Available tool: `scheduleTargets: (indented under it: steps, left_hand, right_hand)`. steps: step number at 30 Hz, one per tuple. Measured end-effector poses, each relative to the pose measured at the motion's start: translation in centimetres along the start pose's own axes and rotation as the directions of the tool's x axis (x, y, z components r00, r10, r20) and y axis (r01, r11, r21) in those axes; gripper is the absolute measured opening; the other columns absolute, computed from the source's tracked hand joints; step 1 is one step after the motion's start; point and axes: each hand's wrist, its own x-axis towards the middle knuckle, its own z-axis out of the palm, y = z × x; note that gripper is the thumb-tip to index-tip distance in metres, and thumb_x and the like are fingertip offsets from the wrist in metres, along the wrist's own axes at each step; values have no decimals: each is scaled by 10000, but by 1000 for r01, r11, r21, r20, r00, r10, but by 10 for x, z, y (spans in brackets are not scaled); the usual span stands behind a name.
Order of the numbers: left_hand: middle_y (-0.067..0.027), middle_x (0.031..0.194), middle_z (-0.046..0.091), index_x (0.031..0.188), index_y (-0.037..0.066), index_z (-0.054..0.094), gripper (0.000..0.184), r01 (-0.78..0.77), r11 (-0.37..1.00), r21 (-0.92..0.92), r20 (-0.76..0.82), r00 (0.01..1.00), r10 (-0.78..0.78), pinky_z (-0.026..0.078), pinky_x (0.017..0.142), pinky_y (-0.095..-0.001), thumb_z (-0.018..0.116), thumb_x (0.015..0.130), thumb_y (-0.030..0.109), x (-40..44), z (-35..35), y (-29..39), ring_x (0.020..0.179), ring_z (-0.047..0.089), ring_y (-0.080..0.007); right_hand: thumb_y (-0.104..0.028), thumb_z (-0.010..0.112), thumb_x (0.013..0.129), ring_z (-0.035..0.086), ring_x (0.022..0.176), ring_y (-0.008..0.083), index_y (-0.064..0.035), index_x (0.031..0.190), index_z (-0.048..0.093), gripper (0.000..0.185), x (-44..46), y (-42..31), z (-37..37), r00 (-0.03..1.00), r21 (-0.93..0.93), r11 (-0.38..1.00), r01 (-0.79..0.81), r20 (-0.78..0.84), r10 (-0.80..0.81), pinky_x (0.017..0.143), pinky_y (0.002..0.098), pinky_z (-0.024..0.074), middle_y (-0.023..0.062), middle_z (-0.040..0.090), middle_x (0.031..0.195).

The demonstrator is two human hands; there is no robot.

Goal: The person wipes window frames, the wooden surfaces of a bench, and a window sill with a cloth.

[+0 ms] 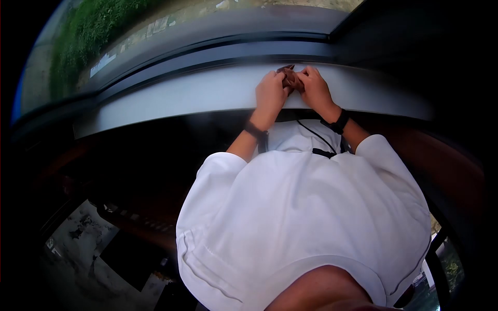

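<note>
Both of my hands meet over a white sill below the window. Between them is a small brown folded piece (292,79), with creased faces and a dark pointed tip at its far end; it looks like folded paper, but I cannot be sure. My left hand (271,93) pinches its left side, thumb and fingers closed. On the right side, my right hand (316,89) grips it with bent fingers and thumb. The fingers cover part of the piece. It is held at or just above the sill; I cannot tell whether it touches.
The white sill (176,101) runs across in front of me, with a dark window frame (218,46) behind it. Outside are green plants (98,31) and a paved strip. Dark bands are on both wrists. Below the sill it is very dark.
</note>
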Motion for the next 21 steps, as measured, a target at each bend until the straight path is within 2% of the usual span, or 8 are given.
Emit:
scheduleTargets:
  steps: [6,11,13,15,18,21]
  left_hand:
    - [-94,919,629,911,106,679,235,113,993,-32,-93,989,-116,525,721,-444,800,716,157,-4,70,85,907,631,-322]
    - [-93,930,625,959,106,694,267,238,967,-85,-108,963,-247,532,720,-436,787,712,147,-50,103,138,906,634,-318]
    - [-86,928,625,956,111,692,256,280,959,-46,-110,953,-283,533,712,-437,782,719,144,-64,110,156,909,637,-310]
    - [-93,898,620,944,107,690,241,286,955,-71,-155,943,-294,534,704,-442,778,722,139,-69,116,161,872,638,-329]
    - [-110,882,621,961,106,697,251,353,931,-90,-143,921,-363,533,704,-445,775,725,138,-67,110,159,844,640,-351]
    - [-112,910,637,1000,113,713,285,369,926,-80,-237,895,-378,533,707,-442,780,725,147,-58,115,162,862,648,-349]
  right_hand:
    - [53,700,783,604,957,321,-37,1044,676,278,-38,81,-61,994,41,998,55,89,-58,810,398,514,118,583,1024]
    - [69,695,762,591,980,309,-37,1063,676,320,-80,103,-97,974,75,990,121,186,-133,817,384,508,106,584,1043]
    - [74,702,745,574,986,312,-50,1072,678,350,-94,107,-108,963,70,993,93,246,-107,818,390,500,99,576,1030]
    - [65,702,746,560,1024,320,-63,1019,674,303,-98,109,-108,955,94,992,89,274,-112,854,406,517,102,571,1034]
    - [59,706,754,571,1022,319,-64,1037,681,309,-91,116,-99,945,72,982,177,266,-190,857,406,522,101,579,1042]
    - [59,705,760,585,1018,319,-66,1064,687,328,-76,121,-97,949,76,974,213,220,-225,855,405,528,104,587,1059]
